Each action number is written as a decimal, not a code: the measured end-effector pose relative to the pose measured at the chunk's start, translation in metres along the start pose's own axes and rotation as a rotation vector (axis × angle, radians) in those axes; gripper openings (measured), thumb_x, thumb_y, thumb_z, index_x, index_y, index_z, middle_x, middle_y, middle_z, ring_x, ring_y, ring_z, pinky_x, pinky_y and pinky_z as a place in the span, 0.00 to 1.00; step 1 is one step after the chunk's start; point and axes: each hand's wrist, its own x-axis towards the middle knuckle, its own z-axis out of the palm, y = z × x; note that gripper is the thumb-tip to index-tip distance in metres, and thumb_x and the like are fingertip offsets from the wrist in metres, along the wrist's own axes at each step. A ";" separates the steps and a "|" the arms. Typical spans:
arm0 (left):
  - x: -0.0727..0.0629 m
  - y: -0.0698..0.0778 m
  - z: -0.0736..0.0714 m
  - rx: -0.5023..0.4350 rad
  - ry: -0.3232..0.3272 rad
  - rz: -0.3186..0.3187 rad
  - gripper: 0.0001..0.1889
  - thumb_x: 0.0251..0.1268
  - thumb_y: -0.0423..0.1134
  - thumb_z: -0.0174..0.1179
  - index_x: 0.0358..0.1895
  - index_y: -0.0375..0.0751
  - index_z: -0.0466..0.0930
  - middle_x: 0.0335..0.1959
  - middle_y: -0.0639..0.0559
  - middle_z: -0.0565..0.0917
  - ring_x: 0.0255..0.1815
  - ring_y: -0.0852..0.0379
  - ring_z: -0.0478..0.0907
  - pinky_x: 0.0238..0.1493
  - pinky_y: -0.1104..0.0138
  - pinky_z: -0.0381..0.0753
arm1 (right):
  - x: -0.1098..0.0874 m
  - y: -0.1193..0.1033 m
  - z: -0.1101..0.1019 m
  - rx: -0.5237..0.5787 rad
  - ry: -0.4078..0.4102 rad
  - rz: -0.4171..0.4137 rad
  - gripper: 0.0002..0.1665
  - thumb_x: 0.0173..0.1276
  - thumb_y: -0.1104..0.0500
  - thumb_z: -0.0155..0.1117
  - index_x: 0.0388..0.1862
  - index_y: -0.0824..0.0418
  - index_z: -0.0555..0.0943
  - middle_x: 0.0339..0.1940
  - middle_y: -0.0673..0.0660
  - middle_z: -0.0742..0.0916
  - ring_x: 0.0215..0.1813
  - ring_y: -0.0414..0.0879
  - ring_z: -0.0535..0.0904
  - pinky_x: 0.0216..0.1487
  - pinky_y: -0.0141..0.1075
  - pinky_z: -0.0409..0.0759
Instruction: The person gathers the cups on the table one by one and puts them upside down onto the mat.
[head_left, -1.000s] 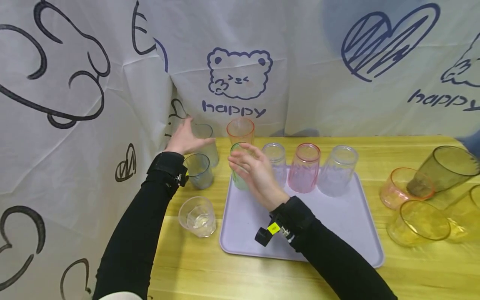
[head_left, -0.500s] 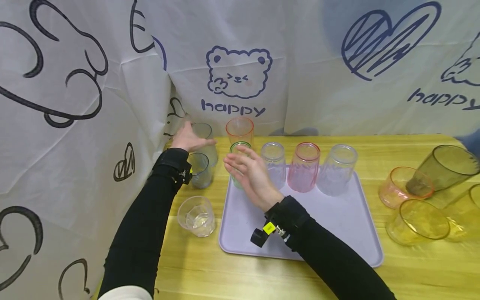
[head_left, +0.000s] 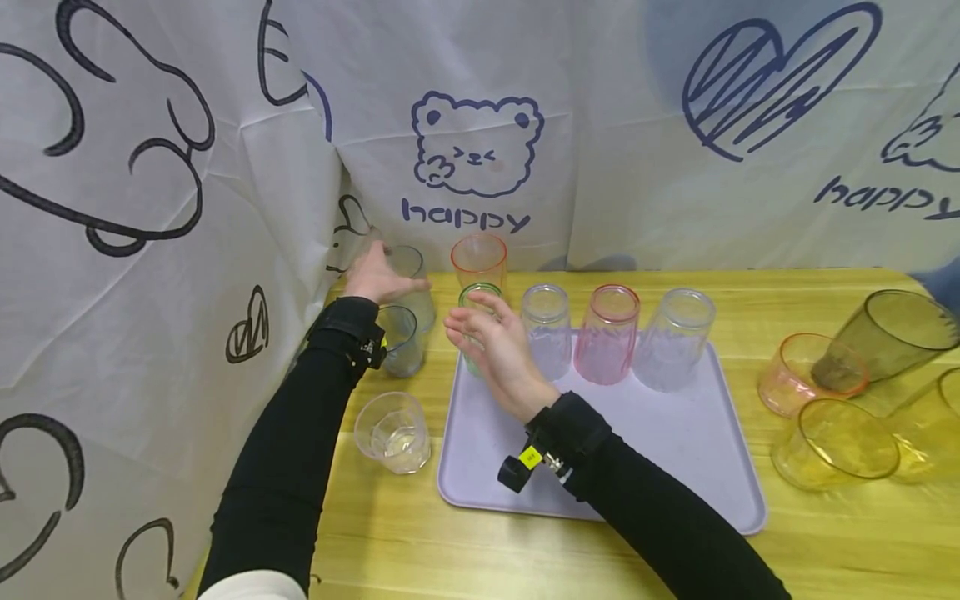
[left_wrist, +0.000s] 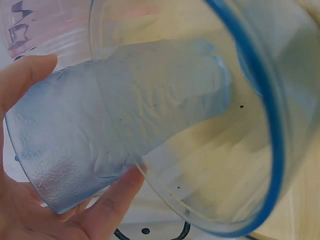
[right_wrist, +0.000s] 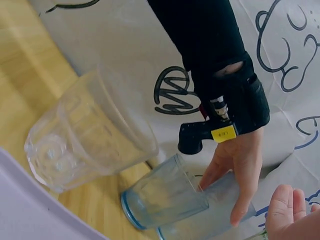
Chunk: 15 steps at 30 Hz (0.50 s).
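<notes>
At the back left, my left hand [head_left: 375,275] holds a tall bluish glass [head_left: 422,307] from above, thumb on one side and fingers on the other. The left wrist view shows this glass [left_wrist: 75,125] between thumb and fingers, behind a nearer blue-rimmed glass [left_wrist: 277,150]. That shorter blue glass [head_left: 405,348] stands just below my left wrist. My right hand [head_left: 506,354] hovers over the tray's back left corner with loosely bent fingers and nothing visibly in its grip. Behind its fingers, partly hidden, stands a green-rimmed glass [head_left: 471,364].
On the lilac tray [head_left: 600,492], clear [head_left: 547,333], pink [head_left: 607,337] and purplish glasses [head_left: 673,342] stand in a row. An orange-rimmed glass [head_left: 480,250] is behind it. A clear tumbler [head_left: 393,433] stands left. Yellow [head_left: 832,446], orange [head_left: 795,375] and dark glasses [head_left: 892,333] crowd the right.
My left hand has shifted slightly right and stays at the tall bluish glass. My right hand has drifted a little left in front of the green-rimmed glass. The glasses stay in place.
</notes>
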 end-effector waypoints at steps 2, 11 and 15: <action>-0.003 0.001 -0.003 -0.002 0.009 0.010 0.50 0.53 0.57 0.73 0.74 0.36 0.57 0.72 0.33 0.69 0.73 0.33 0.66 0.74 0.44 0.67 | 0.000 0.000 0.000 -0.018 0.000 -0.019 0.29 0.67 0.70 0.50 0.68 0.63 0.66 0.48 0.56 0.81 0.51 0.46 0.81 0.67 0.40 0.80; -0.021 0.012 -0.026 -0.017 0.086 0.089 0.51 0.54 0.56 0.71 0.75 0.35 0.56 0.72 0.31 0.69 0.72 0.33 0.67 0.71 0.43 0.71 | -0.001 0.000 -0.004 -0.027 0.009 -0.052 0.28 0.67 0.72 0.49 0.67 0.65 0.68 0.45 0.55 0.83 0.50 0.47 0.83 0.59 0.34 0.84; -0.033 0.019 -0.038 -0.037 0.149 0.160 0.50 0.54 0.56 0.72 0.74 0.35 0.58 0.67 0.32 0.73 0.66 0.35 0.72 0.65 0.45 0.76 | -0.003 -0.003 -0.007 -0.028 0.004 -0.072 0.27 0.68 0.72 0.49 0.66 0.67 0.68 0.43 0.54 0.84 0.48 0.46 0.83 0.56 0.32 0.84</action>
